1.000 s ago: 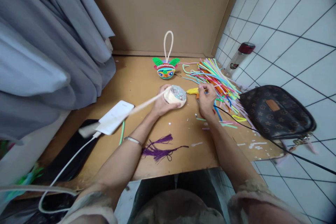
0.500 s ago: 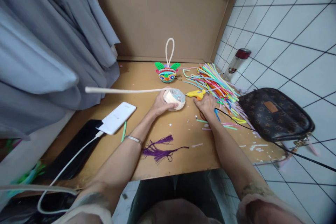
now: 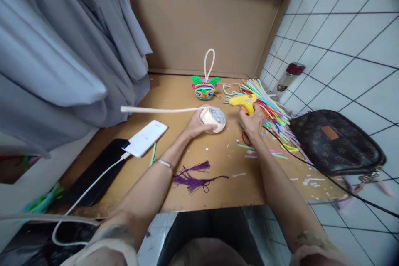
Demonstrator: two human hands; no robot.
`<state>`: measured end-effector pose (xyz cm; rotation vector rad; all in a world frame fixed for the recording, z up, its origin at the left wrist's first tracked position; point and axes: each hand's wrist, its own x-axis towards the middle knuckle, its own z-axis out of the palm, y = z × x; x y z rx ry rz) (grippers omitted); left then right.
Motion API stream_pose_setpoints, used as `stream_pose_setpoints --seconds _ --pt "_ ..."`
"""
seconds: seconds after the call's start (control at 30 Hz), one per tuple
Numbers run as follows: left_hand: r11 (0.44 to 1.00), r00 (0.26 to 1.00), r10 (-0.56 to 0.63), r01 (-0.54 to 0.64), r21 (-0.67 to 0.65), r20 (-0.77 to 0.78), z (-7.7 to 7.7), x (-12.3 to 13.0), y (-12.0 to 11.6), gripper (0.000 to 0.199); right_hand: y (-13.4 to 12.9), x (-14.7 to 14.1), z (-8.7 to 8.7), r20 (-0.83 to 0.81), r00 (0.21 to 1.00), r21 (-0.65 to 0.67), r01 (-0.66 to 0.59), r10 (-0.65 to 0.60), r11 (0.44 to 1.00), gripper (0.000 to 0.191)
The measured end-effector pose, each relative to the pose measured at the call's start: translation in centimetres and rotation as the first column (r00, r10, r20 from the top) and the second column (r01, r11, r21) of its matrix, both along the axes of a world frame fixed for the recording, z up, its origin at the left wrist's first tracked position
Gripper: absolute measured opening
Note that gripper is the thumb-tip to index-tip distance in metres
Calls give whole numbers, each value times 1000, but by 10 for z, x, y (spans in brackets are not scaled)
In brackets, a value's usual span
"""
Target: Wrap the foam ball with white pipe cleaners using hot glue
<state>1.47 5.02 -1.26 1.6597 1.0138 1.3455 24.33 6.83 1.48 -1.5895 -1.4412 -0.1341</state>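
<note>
On the left, gray cloth [image 3: 77,50] hangs over the table [image 3: 174,91]; nearer lies a black flat item [image 3: 99,178] with a white phone-like device [image 3: 147,138] partly on it, a white cable plugged into its near end. A short green stem [image 3: 153,153] lies just right of the device.

Next comes the left hand [image 3: 198,124], closed around a small round piece [image 3: 215,119] at the middle of the table, thumb along its near side and fingers behind. A cream band covers the side of this piece, so that much of the covering looks done; the bluish, speckled face turned right is bare and seems left to do. A long pale strip [image 3: 158,110] sticks out leftward from the piece, its far end loose.

Nearer lie purple tassels [image 3: 195,179], attached to nothing that shows. Farther off sits an ornament [image 3: 204,91] with green ears, eyes and a white loop, complete by its look; the held piece shows no such details.

To the right, the right hand [image 3: 254,122] grips the handle of a yellow glue gun [image 3: 245,102], its nozzle pointing left, near the piece but apart from it; whether a finger presses the trigger, I cannot tell. Beyond are a heap of colored stems [image 3: 268,97], a red-capped bottle [image 3: 286,81] and a dark patterned bag [image 3: 336,145].
</note>
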Motion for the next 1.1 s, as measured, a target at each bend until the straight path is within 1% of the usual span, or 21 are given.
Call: stream_pose_setpoints --seconds 0.1,0.17,0.37,0.47,0.6,0.7,0.83,1.0,1.1 --pt "1000 1000 19 -19 -22 -5 -1 -2 0 93 -5 -8 0 68 994 98 -95 89 991 37" --pt "999 1000 8 -8 -36 0 -1 -3 1 94 -8 -12 0 116 986 148 -135 118 980 36" --pt "997 997 -71 72 -28 23 1 -2 2 86 -10 -12 0 165 977 217 -173 139 961 35" --pt "997 997 -72 73 -28 38 2 -1 1 90 -12 -11 3 177 975 192 -169 136 967 36" --pt "999 998 -48 49 -20 30 3 -1 0 90 -18 -13 8 219 969 72 -133 114 989 34" --pt "998 998 -54 55 -25 33 3 0 -1 88 -21 -14 11 241 965 24 -114 105 993 33" --pt "996 996 -77 79 -37 50 5 2 -2 85 -21 -13 11 249 962 8 -119 113 993 34" --pt "995 994 -75 80 -62 81 6 2 -3 92 -20 -11 11 238 962 16 -140 132 990 34" --pt "996 996 -69 73 -60 61 7 2 -4 90 -19 -11 11 237 961 20 -148 140 989 34"
